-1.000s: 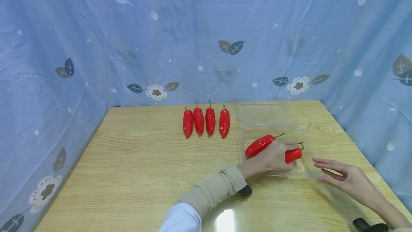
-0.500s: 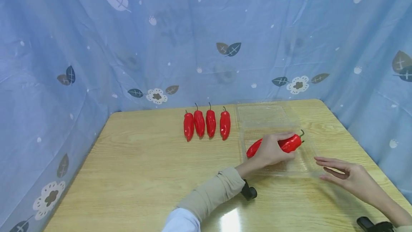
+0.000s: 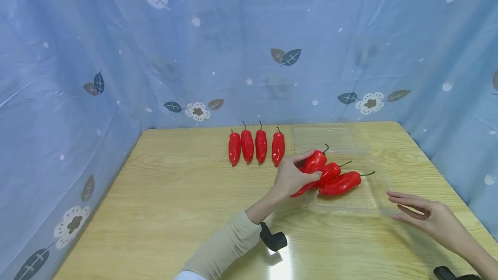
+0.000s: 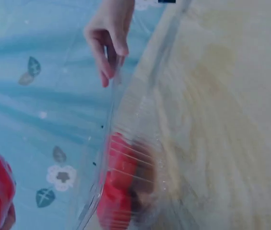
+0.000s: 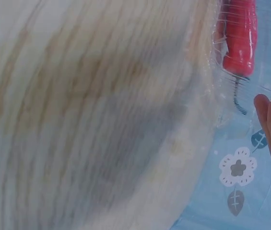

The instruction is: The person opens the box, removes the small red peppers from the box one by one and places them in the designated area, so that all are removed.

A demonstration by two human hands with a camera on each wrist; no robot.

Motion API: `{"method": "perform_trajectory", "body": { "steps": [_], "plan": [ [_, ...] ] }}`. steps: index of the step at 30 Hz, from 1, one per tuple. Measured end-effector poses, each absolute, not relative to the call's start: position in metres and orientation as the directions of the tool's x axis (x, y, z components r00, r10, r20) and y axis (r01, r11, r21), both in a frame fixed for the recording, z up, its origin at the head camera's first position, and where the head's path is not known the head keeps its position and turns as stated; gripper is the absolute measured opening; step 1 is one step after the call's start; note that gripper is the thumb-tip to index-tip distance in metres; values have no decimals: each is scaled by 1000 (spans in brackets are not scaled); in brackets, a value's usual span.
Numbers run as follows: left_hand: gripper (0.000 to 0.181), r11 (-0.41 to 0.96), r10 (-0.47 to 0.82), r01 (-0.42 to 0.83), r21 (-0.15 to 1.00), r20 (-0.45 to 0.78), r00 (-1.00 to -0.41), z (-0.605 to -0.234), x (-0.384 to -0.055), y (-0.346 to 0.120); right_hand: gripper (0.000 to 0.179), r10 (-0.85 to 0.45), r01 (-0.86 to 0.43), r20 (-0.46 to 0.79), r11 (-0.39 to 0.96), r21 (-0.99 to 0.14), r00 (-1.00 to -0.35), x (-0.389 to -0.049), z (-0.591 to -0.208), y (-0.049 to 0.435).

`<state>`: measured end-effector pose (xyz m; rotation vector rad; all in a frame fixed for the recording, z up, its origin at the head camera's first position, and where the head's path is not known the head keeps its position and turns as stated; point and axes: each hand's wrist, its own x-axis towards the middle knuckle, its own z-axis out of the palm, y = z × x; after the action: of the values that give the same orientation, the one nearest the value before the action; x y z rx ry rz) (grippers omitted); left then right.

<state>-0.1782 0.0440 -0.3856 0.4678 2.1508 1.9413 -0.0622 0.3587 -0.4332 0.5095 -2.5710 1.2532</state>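
Observation:
My left hand holds a red chili pepper between thumb and fingers, raised over the left side of a clear plastic box. Part of that pepper lies behind the hand. Two more red peppers rest slanted in the box: a front one and one behind it. At the box's right edge, my right hand has its fingers and thumb bent around the rim. In the left wrist view, the right hand pinches the box's corner.
Several red peppers stand in a row at the back of the wooden table, left of the box. The box's open lid lies behind it. A blue patterned curtain surrounds the back and sides.
My left hand has lifted a pepper and carried it leftward within the box area, uncovering the two peppers lying there. The right hand stays at the box's edge.

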Motion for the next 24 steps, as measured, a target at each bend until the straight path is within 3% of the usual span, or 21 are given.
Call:
{"method": "perform_trajectory", "body": {
  "steps": [8,15,24],
  "plan": [
    [58,-68,107,-42,997,-35,-994,-396,-149,-8,43,-208,-376,316,609,-698,-925,-76,-435,369],
    [62,-174,-100,-109,979,-128,-987,-417,-128,-25,43,-188,-341,289,628,-699,-939,-76,-435,374],
    [62,-155,-164,-124,980,-150,-975,-441,-135,-24,45,-202,-362,306,634,-683,-930,-75,-434,371]
  ]
}}
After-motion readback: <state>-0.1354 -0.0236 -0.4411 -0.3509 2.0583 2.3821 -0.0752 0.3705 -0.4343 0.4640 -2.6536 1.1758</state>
